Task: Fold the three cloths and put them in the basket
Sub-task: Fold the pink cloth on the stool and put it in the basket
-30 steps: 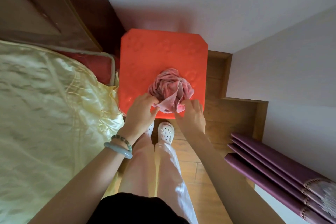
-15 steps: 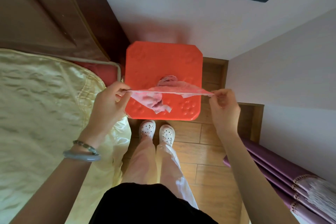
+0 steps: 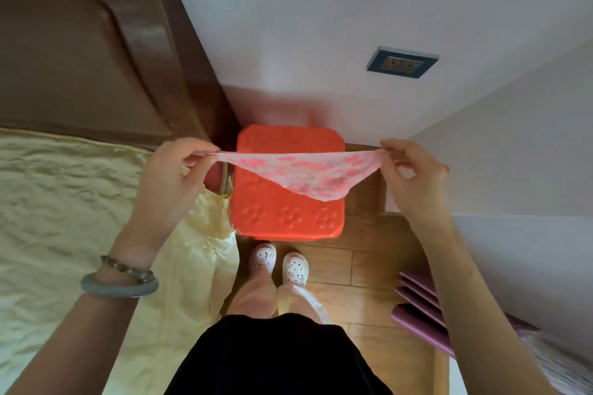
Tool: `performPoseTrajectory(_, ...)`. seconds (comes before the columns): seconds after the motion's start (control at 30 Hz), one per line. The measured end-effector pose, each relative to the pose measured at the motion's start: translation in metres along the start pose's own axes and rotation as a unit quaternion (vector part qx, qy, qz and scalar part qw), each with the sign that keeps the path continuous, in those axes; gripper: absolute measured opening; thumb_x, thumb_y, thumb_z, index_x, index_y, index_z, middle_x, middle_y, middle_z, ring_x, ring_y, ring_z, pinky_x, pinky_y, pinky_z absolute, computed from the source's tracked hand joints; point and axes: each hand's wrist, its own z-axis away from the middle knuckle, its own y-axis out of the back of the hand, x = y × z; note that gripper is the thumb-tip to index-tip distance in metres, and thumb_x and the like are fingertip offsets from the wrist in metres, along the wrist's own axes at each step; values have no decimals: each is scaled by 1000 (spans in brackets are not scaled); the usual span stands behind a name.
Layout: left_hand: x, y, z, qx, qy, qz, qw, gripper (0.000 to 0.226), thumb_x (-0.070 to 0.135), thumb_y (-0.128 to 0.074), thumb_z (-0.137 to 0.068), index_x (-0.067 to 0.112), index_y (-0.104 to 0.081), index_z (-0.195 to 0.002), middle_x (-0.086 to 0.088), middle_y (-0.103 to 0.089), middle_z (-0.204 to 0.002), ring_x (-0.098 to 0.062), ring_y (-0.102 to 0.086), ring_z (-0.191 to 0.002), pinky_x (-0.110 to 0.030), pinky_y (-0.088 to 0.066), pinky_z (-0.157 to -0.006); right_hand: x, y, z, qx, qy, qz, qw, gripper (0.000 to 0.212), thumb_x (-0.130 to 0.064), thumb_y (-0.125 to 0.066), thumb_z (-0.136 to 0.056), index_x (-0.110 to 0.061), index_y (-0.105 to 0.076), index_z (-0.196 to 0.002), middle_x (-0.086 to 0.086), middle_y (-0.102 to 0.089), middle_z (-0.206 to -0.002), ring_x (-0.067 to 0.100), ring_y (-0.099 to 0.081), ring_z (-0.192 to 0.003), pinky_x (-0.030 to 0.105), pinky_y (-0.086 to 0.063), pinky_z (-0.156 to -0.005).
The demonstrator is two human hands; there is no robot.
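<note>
Stretching out between both hands, the pink flowered cloth [image 3: 305,170] is up in the air, pulled taut along its top edge! The left hand [image 3: 173,176] pinches the cloth's left corner between thumb and fingertips, the other fingers curled in loosely. The right hand [image 3: 414,179] does the same at the right corner, thumb and forefinger nipped tight on the fabric. The hands are wide apart, one on each side of the red stool [image 3: 288,218], and the cloth spans the whole gap. It sags below the top edge into a rounded point, and that low tip hangs over the stool's right edge. Whether the tip touches the seat, I cannot tell. The front edge of the stool, with its pressed flower pattern, shows bare. Two bracelets [image 3: 118,285] sit on the left wrist. The bed [image 3: 64,218] with its pale yellow cover lies to the left, white shoes [image 3: 279,263] stand on the wooden floor [image 3: 362,266] just before the stool.
</note>
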Motion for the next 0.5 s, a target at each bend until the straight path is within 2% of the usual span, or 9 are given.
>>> performPoseTrajectory(0.07,5,3,-11,12,1,4,1000,27,9,-63,-86,36,-61,-88,25,-59,-81,4,-56,-81,-5,-41,-76,-7,5,-9,1,15,20,1000,15,-5,-63,-86,-3,-70,-100,-5,-65,-90,-1,-58,-77,-3,-41,-75)
performPoseTrajectory(0.2,10,4,-40,29,-17,18,999,36,11,-62,-86,46,-57,-83,27,-62,-81,5,-58,-76,-7,-44,-76,-20,13,-30,-15,0,25,1000,16,-7,-59,-89,-6,-70,-101,-7,-64,-91,9,-59,-77,-4,-39,-72)
performPoseTrajectory(0.4,13,-1,-57,68,-42,52,995,27,12,-61,-86,39,-59,-86,17,-61,-89,-1,-61,-82,-12,-47,-77,-17,9,-37,0,-6,18,1000,18,-7,-53,-92,-8,-68,-102,-11,-61,-96,-3,-53,-88,-2,-39,-75)
performPoseTrajectory(0.5,3,-5,-45,52,-50,54,996,29,11,-62,-86,41,-59,-88,16,-60,-90,-7,-62,-83,-16,-48,-79,-3,1,-27,-7,-17,20,1000,17,-5,-53,-91,-7,-68,-100,-10,-61,-94,-3,-52,-87,-3,-37,-74)
